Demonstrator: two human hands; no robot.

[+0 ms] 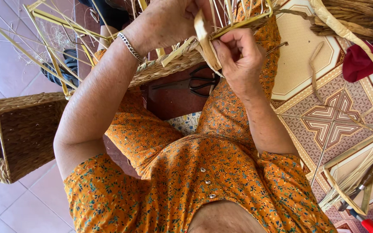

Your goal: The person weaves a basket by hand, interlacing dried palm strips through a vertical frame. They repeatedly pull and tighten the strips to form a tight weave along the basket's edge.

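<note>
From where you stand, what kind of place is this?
Probably a home basket-weaving spot on a tiled floor. Both hands work pale flat reed strips into a half-woven straw basket; a finished brown wicker box sits nearby, with black-handled scissors and bundled pale reeds.

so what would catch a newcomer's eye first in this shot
Probably the two hands at top centre: the right hand pinches a flat pale fibre strip against the rim of a half-woven basket, while the left hand steadies the work from above. Next, the bright orange flowered dress fills the lower middle, with black scissors lying just below the hands. A finished woven box sits at the left edge.
</note>
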